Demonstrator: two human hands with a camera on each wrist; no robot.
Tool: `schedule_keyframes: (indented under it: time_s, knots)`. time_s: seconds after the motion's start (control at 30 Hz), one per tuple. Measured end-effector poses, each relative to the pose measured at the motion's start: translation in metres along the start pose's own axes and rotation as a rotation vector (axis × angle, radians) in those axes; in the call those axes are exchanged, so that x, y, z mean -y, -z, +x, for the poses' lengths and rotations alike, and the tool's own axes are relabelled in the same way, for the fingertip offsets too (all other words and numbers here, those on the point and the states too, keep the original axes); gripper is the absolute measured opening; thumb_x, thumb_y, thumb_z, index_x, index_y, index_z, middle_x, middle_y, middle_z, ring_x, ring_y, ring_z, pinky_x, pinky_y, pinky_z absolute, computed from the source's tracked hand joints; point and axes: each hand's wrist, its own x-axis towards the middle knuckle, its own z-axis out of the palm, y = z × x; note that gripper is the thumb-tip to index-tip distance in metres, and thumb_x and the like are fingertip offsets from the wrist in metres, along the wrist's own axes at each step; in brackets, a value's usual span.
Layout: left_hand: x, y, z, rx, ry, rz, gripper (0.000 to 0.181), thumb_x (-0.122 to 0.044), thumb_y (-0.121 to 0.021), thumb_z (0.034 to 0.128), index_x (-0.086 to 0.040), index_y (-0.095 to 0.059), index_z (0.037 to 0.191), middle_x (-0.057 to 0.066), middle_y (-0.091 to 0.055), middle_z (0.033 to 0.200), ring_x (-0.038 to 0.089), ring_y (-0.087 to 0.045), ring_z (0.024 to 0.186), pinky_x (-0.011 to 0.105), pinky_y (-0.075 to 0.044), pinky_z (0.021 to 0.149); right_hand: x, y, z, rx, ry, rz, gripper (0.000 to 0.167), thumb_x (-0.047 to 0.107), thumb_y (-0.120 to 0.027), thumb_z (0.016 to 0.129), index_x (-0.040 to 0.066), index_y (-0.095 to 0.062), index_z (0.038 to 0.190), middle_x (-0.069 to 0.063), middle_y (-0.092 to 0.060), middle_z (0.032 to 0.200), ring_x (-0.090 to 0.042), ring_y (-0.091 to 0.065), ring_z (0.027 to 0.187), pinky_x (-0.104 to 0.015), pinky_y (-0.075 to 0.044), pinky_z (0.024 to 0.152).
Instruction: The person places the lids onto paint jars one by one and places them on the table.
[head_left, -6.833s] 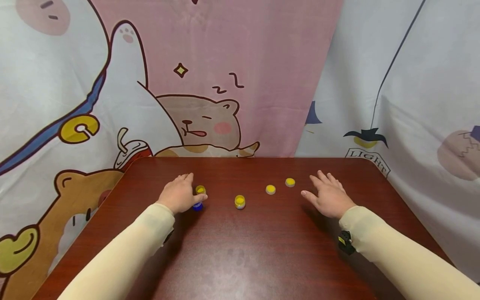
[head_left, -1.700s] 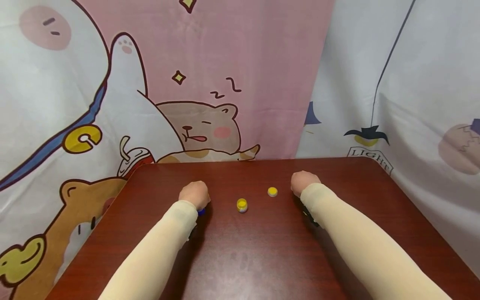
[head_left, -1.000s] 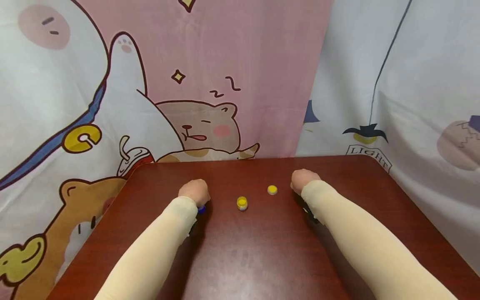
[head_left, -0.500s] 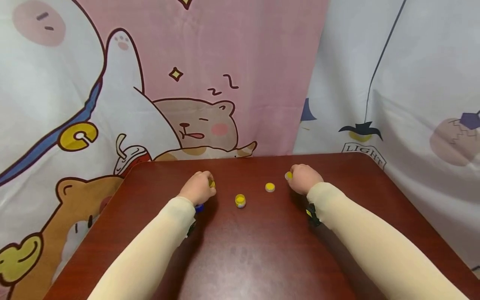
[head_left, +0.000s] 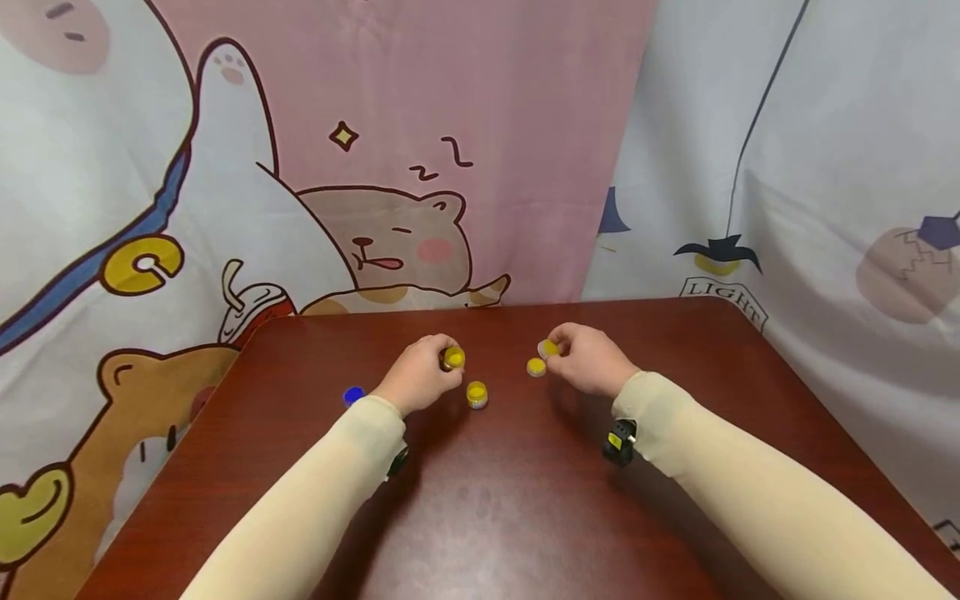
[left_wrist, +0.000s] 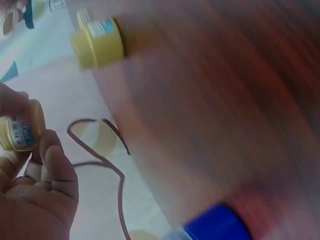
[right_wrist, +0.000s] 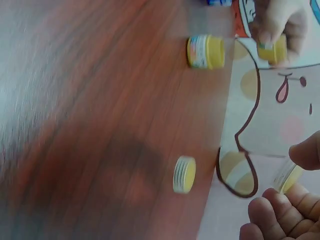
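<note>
My left hand (head_left: 423,375) grips a small yellow paint jar (head_left: 453,359), raised above the table; its printed label shows in the left wrist view. Between the thumb and fingers of my right hand (head_left: 588,358) is a round white lid (head_left: 548,349) with a yellow inside, also held off the table. A second open yellow paint jar (head_left: 477,396) stands on the table between the hands. Close by my right fingertips, another lid (head_left: 536,367) lies with its yellow inside up. To the left of my left hand sits a blue jar (head_left: 354,397), partly covered by the sleeve.
The brown wooden table (head_left: 495,517) reaches back to a cloth curtain (head_left: 525,167) printed with cartoon animals. A dark device (head_left: 619,442) is strapped at the right wrist.
Both hands have lifted and moved toward each other, the left bringing up the yellow jar, the right the lid. The blue jar has come into fuller view.
</note>
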Motion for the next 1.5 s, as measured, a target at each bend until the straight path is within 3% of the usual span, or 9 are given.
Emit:
schedule_keyframes:
  time_s: [0.3, 0.57, 0.83, 1.5]
  knots:
    - [-0.019, -0.017, -0.002, 0.015, -0.051, -0.088, 0.036, -0.019, -0.08, 0.0922, -0.013, -0.065, 0.124, 0.002, -0.07, 0.112, 0.019, -0.068, 0.099, 0.04, -0.06, 0.096, 0.015, -0.013, -0.005, 0.032, 0.088, 0.073, 0.037, 0.023, -0.071, 0.097, 0.003, -0.067, 0.128, -0.009, -0.07, 0.111, -0.023, -0.065, 0.1, -0.041, -0.056, 0.089]
    - [-0.028, -0.028, -0.004, 0.03, -0.098, -0.059, 0.034, -0.019, -0.081, 0.0917, -0.01, -0.066, 0.121, 0.002, -0.067, 0.109, 0.017, -0.065, 0.093, 0.036, -0.059, 0.088, 0.026, -0.026, -0.011, 0.06, 0.148, 0.109, 0.032, 0.023, -0.071, 0.1, 0.007, -0.068, 0.127, -0.006, -0.071, 0.108, -0.018, -0.066, 0.094, -0.038, -0.057, 0.084]
    - [-0.037, -0.034, -0.004, 0.035, -0.129, -0.06, 0.036, -0.017, -0.082, 0.0899, -0.007, -0.067, 0.121, 0.004, -0.068, 0.109, 0.017, -0.064, 0.092, 0.034, -0.058, 0.085, 0.033, -0.03, -0.015, 0.033, 0.171, 0.123, 0.029, 0.02, -0.073, 0.099, 0.007, -0.069, 0.124, -0.004, -0.071, 0.105, -0.017, -0.065, 0.091, -0.035, -0.056, 0.082]
    - [-0.035, -0.041, -0.005, 0.051, -0.149, -0.044, 0.034, -0.019, -0.081, 0.0917, -0.007, -0.069, 0.121, 0.005, -0.066, 0.11, 0.016, -0.062, 0.091, 0.029, -0.058, 0.079, 0.033, -0.036, -0.016, 0.073, 0.139, 0.118, 0.027, 0.02, -0.076, 0.097, 0.008, -0.07, 0.12, -0.003, -0.07, 0.102, -0.016, -0.064, 0.089, -0.033, -0.055, 0.079]
